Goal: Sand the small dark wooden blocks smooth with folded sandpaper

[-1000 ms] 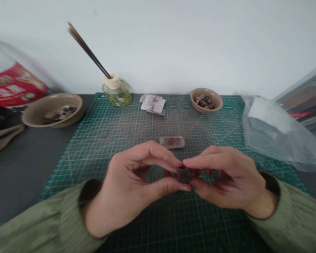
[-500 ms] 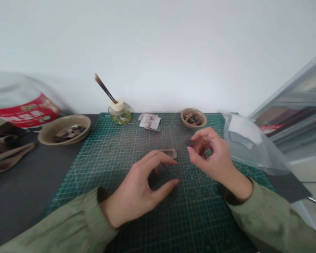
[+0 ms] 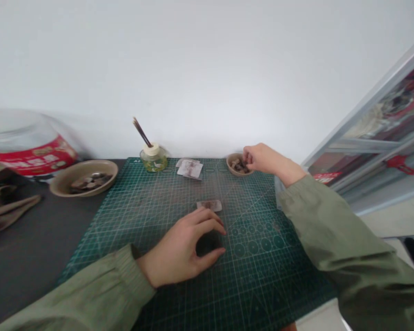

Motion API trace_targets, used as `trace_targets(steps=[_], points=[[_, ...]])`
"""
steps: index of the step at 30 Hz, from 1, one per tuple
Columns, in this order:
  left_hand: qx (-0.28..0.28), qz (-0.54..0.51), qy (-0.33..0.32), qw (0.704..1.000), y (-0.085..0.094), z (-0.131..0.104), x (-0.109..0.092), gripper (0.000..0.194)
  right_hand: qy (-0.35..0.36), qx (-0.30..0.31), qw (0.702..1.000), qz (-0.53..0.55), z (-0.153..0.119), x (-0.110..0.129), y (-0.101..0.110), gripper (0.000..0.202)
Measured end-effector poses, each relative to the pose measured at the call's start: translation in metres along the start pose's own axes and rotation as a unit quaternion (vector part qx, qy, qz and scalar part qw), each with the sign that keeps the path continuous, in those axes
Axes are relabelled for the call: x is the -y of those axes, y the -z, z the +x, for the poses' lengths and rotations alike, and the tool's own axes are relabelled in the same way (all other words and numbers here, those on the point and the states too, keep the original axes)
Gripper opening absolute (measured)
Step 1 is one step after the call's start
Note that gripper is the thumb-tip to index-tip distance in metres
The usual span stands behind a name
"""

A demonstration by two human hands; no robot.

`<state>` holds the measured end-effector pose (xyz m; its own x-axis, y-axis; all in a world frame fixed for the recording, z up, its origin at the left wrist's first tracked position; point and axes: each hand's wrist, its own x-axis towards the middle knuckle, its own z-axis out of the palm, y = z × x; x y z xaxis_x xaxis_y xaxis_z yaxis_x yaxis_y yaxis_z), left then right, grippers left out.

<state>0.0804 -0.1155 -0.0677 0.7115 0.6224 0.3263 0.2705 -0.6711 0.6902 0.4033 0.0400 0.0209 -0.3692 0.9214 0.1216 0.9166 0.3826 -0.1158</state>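
My right hand [image 3: 260,158] reaches to the small tan bowl [image 3: 229,159] at the back of the cutting mat. Its fingers are pinched together at the bowl's right side, over the dark and brown small pieces [image 3: 239,165]; whether a piece is between the fingertips is hidden. My left hand [image 3: 189,246] hovers low over the mat, thumb and fingers apart in a curve with nothing between them. Just beyond its knuckles lies a small pale rectangular slab [image 3: 210,205] with a brown smudge in its middle.
A green gridded cutting mat [image 3: 152,202] covers the dark table. Toward the back are a reed diffuser jar [image 3: 154,158] and brown-stained papers [image 3: 190,168]. At left stand a larger bowl [image 3: 60,184] of pieces and a big red-labelled jar [image 3: 31,149]. My right sleeve partly covers a plastic bag [image 3: 279,188].
My right hand has moved from above the mat, where it pinched a small dark piece, forward to the small bowl. My left hand keeps nearly the same pose. The view has shifted slightly.
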Motion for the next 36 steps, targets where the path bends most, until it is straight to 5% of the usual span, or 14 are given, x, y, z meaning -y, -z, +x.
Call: trace_targets(steps=[6, 12, 18, 28, 36], points=[[0.029, 0.025, -0.001, 0.999, 0.004, -0.001, 0.002, 0.031, 0.025, -0.012, 0.999, 0.025, 0.011, 0.002, 0.007, 0.024], [0.069, 0.067, 0.015, 0.995, 0.005, -0.001, 0.001, 0.034, 0.024, -0.043, 0.997, 0.059, -0.027, 0.009, 0.034, 0.009], [0.079, 0.072, 0.003, 0.994, 0.003, 0.001, 0.004, 0.027, 0.021, -0.034, 0.997, 0.067, -0.056, 0.011, 0.029, 0.012], [0.076, 0.066, 0.003, 0.995, 0.003, 0.002, 0.004, 0.022, -0.002, 0.022, 1.000, 0.013, 0.000, -0.010, -0.024, 0.011], [0.073, 0.066, -0.004, 0.995, 0.004, 0.003, 0.002, 0.022, 0.022, 0.022, 0.999, 0.011, 0.029, -0.011, -0.022, 0.018]])
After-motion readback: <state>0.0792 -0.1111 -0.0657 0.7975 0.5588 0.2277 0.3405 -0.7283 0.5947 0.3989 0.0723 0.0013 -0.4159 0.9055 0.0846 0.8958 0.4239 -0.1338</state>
